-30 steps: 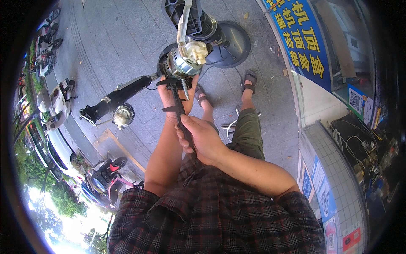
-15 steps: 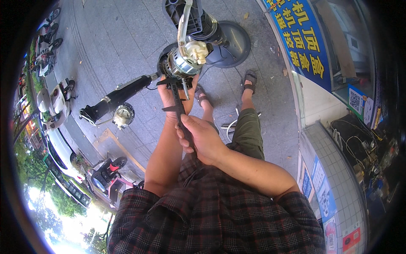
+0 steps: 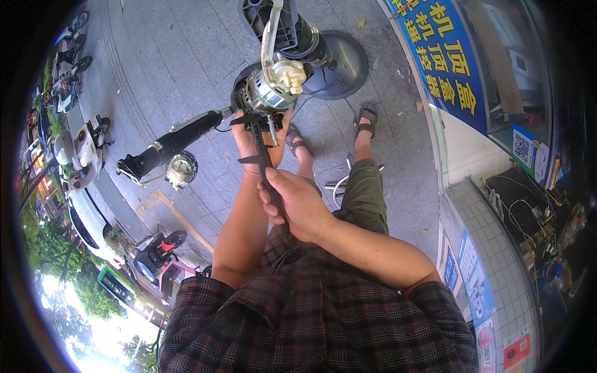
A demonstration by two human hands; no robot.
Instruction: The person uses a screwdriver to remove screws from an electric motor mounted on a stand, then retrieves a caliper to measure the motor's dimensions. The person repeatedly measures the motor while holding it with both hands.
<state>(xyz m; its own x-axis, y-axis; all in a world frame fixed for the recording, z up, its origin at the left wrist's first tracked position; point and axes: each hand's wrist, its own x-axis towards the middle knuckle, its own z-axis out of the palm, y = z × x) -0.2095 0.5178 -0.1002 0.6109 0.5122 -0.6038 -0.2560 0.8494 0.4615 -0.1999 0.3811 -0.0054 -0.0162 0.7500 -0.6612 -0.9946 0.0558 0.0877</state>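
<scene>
An exposed electric fan motor (image 3: 268, 96), with a silver housing and a cream plastic gearbox, sits at the upper middle. Its thin metal shaft (image 3: 273, 132) points toward me. My left hand (image 3: 250, 144) is closed around the near side of the motor, its palm partly hidden behind the tool. In my right hand (image 3: 292, 202) is a dark vernier caliper (image 3: 262, 149), fingers wrapped about its beam. The caliper's jaws lie close beside the shaft; whether they touch it I cannot tell.
Beyond the motor stands a black fan column (image 3: 308, 43) on a round grey base (image 3: 351, 65). To the left are a black pole (image 3: 171, 140) and a second motor (image 3: 181, 170). A glass-fronted counter (image 3: 497, 248) lines the right. Scooters (image 3: 81, 152) are parked at far left.
Both hands, the caliper and the motor keep their places. Only a green vehicle in the background at lower left has shifted.
</scene>
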